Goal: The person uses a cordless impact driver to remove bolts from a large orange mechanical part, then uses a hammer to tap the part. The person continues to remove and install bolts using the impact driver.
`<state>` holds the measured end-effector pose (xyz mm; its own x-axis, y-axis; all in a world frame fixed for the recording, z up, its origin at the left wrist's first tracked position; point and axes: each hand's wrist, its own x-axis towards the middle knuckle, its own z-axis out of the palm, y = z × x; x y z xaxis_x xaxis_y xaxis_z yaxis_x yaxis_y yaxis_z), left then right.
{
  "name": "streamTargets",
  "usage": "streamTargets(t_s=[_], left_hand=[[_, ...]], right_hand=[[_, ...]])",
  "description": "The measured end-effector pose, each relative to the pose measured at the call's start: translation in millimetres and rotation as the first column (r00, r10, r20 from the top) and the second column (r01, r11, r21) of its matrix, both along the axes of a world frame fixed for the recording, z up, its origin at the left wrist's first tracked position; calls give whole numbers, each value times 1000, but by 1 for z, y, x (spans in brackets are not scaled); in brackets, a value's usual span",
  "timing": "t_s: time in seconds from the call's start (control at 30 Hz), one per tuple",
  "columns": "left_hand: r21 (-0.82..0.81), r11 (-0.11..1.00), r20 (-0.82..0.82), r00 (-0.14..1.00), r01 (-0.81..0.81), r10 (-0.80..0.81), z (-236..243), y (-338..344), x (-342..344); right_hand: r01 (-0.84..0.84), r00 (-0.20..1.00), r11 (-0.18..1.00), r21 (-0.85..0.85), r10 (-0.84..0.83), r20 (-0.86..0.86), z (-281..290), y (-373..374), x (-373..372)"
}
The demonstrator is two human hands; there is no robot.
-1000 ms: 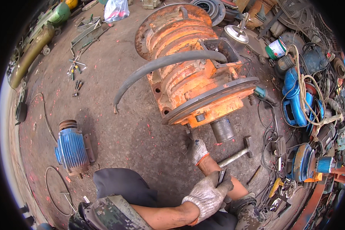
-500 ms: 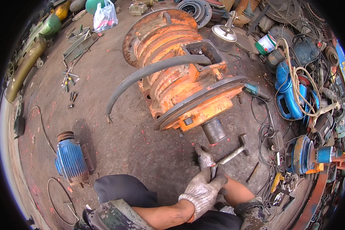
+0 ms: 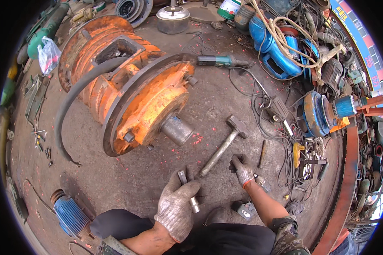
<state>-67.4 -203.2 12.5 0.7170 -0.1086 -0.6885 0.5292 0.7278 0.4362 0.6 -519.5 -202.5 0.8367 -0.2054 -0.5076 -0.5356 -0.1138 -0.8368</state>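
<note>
Points metal bar (image 3: 194,205) forward-left lengthwise, gripped in left hand (image 3: 175,206), left of hammer (image 3: 219,154); curls right hand (image 3: 243,169) closed, right of hammer's handle.

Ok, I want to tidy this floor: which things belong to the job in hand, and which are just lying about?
Likely in use:
metal rod in the left hand
hammer
orange machine

Apparently just lying about:
blue motor
plastic bag
lidded pot

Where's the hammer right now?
In the head view, the hammer lies on the ground just right of centre, between the metal shaft of the orange machine and the gloved right hand.
</note>
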Motion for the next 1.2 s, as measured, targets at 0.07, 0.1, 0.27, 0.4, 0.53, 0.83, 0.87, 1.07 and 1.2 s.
streamTargets(t_s=[0.07, 0.1, 0.27, 0.4, 0.53, 0.83, 0.87, 1.07, 1.2], left_hand=[[14, 998, -66, 996, -59, 60, 0, 0, 1], [-4, 1000, -50, 999, -13, 13, 1, -1, 1], [23, 999, -39, 999, 37, -36, 14, -15, 10], [93, 991, -90, 992, 99, -90, 10, -25, 14], [131, 984, -110, 988, 120, -106, 14, -25, 15], [196, 963, -106, 980, 185, -167, 9, -28, 13], [198, 962, -102, 980, 187, -170, 9, -27, 13], [169, 960, -95, 973, 225, -211, 4, -24, 11], [243, 937, -120, 966, 250, -227, 9, -34, 9]], right_hand=[[62, 998, 989, -137, -57, 36, 9, -16, -4], [119, 992, 975, -190, -109, 60, 7, -38, -9], [316, 948, 915, -251, -297, 112, -15, -92, -31], [337, 941, 905, -258, -326, 86, -22, -96, -42], [320, 942, 916, -240, -281, 185, -4, -75, -45], [420, 892, 635, -649, -420, 166, -42, -153, -179], [381, 889, 709, -594, -457, 25, -41, -144, -189], [436, 883, 899, 35, -419, -213, -16, -143, -170], [453, 885, 863, 225, -405, -229, -4, -134, -165]])
